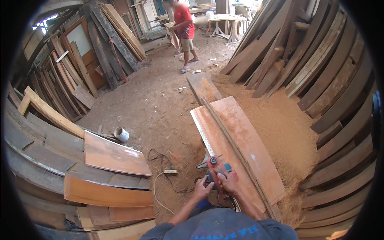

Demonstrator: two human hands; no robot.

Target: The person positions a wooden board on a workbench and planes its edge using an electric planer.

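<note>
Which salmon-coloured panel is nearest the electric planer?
The larger panel with a long wooden strip along it, close by the electric planer; the smaller panel lies left, on stacked boards.

Our hands grip a red power tool at the left edge of the panel, sawdust to its right.

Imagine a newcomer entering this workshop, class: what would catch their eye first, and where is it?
Probably the red electric planer at lower centre, by the left edge of a long reddish-brown wooden panel. Next might come the orange sawdust spread to the panel's right, then the planks leaning along the right side. A co-worker in a red shirt also stands out at top centre.
</note>
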